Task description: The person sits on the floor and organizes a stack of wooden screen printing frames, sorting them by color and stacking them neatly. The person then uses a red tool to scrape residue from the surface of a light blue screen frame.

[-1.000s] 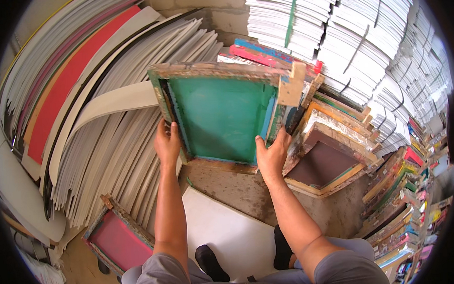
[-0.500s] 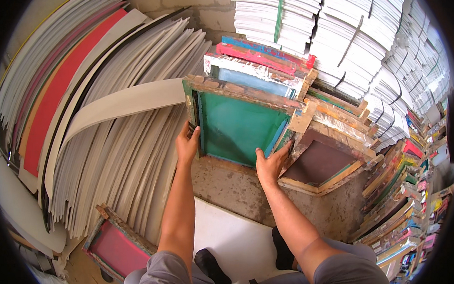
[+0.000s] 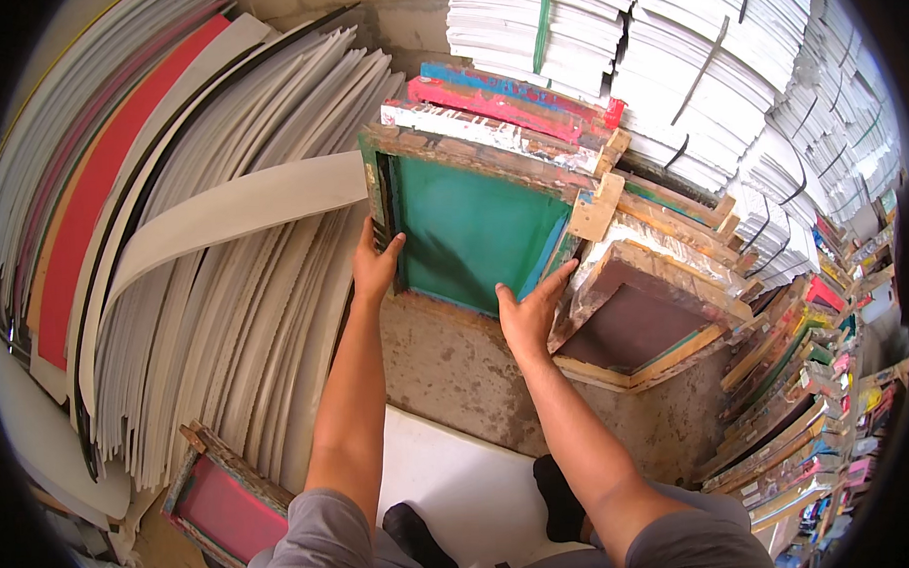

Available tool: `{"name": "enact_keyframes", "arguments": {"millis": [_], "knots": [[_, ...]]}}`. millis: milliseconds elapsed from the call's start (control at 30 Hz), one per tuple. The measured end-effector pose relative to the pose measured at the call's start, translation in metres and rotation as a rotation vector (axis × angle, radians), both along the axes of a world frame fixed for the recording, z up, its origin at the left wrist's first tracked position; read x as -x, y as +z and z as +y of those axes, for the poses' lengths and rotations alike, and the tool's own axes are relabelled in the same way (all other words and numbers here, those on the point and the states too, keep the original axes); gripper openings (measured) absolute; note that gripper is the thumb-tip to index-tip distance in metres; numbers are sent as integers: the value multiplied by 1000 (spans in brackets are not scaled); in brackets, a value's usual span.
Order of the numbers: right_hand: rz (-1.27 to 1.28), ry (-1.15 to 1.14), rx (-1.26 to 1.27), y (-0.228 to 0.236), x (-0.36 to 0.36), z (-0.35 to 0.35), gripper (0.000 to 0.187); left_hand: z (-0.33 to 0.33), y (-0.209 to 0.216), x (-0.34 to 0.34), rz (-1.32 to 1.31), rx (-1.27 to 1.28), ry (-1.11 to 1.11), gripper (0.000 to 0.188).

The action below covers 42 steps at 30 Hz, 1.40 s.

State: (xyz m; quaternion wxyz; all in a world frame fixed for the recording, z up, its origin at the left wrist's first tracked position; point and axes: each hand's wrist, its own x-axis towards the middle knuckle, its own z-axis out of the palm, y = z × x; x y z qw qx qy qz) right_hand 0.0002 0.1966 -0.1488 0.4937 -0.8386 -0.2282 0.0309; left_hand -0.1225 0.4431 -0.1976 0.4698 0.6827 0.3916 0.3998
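A wooden screen-printing frame with green mesh stands tilted back at the middle. My left hand grips its left side, thumb toward the front and fingers round the outer edge. On the lower right side, my right hand holds it with thumb and fingers apart; some fingertips are hidden behind the edge. Right behind it stand a white-smeared frame and a red and blue frame. A frame with dark brown mesh leans just right of my right hand.
Large pale sheets stand packed at the left, one curling toward the green frame. Strapped stacks of white sheets rise behind. Many frames line the right. A red-mesh frame lies lower left. My feet are on a white board.
The green frame has moved back closer against the frames behind, covering the light-blue mesh that showed there. Both hands have moved with it, and the view has shifted slightly.
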Motion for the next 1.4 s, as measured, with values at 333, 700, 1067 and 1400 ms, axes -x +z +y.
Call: {"name": "enact_keyframes", "arguments": {"millis": [333,700,1067,1400], "knots": [[9,14,7,-1,6,-5,119,-10,-5,2,-40,-40,-34,85],[87,502,-2,-17,129,35,97,-93,-9,107,-25,49,323,71],[219,1418,105,-66,354,29,76,-170,35,378,414,-359,1050,43],[313,1645,437,-51,463,-2,101,-326,-52,620,1105,168,1653,89]]}}
